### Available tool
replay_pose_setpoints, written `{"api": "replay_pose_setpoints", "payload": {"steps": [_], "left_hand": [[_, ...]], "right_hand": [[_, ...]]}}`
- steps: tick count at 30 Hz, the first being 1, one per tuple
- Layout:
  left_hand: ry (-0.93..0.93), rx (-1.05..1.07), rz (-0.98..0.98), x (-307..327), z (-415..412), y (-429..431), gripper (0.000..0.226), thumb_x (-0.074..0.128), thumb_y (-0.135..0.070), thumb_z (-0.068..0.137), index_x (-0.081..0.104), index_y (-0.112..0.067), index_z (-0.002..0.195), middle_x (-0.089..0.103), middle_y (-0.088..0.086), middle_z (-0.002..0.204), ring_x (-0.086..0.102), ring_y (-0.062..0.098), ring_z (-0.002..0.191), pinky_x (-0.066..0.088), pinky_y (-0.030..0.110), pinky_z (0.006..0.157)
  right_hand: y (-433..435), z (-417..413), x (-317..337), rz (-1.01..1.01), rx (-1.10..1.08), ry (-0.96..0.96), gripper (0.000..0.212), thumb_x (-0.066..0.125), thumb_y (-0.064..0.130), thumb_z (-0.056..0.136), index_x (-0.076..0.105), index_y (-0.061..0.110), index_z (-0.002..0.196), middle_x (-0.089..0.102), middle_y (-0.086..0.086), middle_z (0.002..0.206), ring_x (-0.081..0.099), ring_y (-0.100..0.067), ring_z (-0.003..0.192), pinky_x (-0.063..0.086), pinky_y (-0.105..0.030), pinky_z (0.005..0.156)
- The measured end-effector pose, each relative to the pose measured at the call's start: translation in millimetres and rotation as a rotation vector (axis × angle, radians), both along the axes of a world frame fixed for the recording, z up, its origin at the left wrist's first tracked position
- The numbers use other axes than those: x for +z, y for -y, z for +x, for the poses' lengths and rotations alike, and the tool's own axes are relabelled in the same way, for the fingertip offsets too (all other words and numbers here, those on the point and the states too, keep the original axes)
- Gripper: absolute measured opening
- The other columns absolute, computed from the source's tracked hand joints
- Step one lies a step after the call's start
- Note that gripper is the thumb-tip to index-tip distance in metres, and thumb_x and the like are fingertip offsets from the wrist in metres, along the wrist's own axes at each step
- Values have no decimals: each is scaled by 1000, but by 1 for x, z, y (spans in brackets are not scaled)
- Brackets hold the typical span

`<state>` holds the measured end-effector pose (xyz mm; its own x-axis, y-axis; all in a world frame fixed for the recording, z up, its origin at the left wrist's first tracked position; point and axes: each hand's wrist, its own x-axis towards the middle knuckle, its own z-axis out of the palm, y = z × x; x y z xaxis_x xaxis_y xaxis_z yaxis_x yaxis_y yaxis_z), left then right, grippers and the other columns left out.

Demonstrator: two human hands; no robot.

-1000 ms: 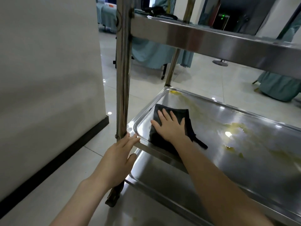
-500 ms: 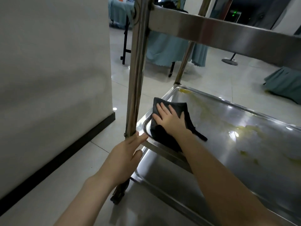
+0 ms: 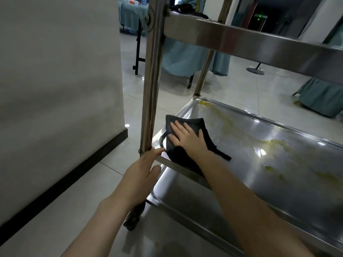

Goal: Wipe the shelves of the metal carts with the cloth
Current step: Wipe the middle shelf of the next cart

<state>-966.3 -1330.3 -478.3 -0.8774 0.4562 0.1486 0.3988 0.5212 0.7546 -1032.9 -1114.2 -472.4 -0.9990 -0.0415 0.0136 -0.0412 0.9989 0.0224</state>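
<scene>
Okay, left to right. White wall with black skirting board (image 3: 55,89) fills the left side, and the cart stands just beside it.

Left hand (image 3: 141,175): fingers straight, tips resting where the near-left upright steel post (image 3: 151,89) meets the shelf rim, thumb apart, nothing grasped. Reads as bracing the cart. Black caster wheel (image 3: 133,218) sits below that hand.

Just right of the post, the dark grey folded cloth (image 3: 194,124) lies in the near-left corner of the middle stainless-steel tray shelf (image 3: 241,164). Its left edge rides up over the rim, and a thin strap-like tail pokes out to the right. Right hand (image 3: 187,138) lies flat on top, fingers spread and straight, pressing down rather than gripping.

Key relation: yellow-green oily smears (image 3: 278,143) lie to the right of the cloth, well apart from it, with a thinner streak running up to the far-left corner. The shelf's long axis runs left to right, so my read is that the next stroke wants a long sweep rightward along it. Right hand is the nearer one and already on the cloth; left is on the post.

Cloth looks matte and limp; damp or dry, cannot tell. Shelf is glossy with glare spots and, judging by the smears, mostly unwiped.

Upper steel shelf (image 3: 259,41) overhangs; lower steel shelf (image 3: 181,184) shows under the near rim.
</scene>
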Motion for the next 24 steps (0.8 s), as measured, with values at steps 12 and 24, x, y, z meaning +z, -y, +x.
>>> {"api": "replay_pose_setpoints", "payload": {"steps": [12, 24], "left_hand": [[-332, -76, 51, 5, 3, -62, 33, 50, -21, 99, 59, -16, 129, 59, -1, 128, 56, 14, 119, 40, 31, 109], [-291, 30, 82, 0, -4, -75, 34, 54, -27, 96, 59, -25, 129, 62, -17, 106, 54, -2, 93, 34, 4, 82]], "right_hand": [[-29, 126, -8, -199, -233, -49, 71, -8, 71, 85, -1, 47, 152, -12, 26, 157, -16, -1, 145, -16, -48, 111], [-66, 26, -1, -206, -315, -13, 59, 13, 59, 99, 3, 39, 154, -3, 15, 163, -4, -13, 150, -10, -57, 114]]}}
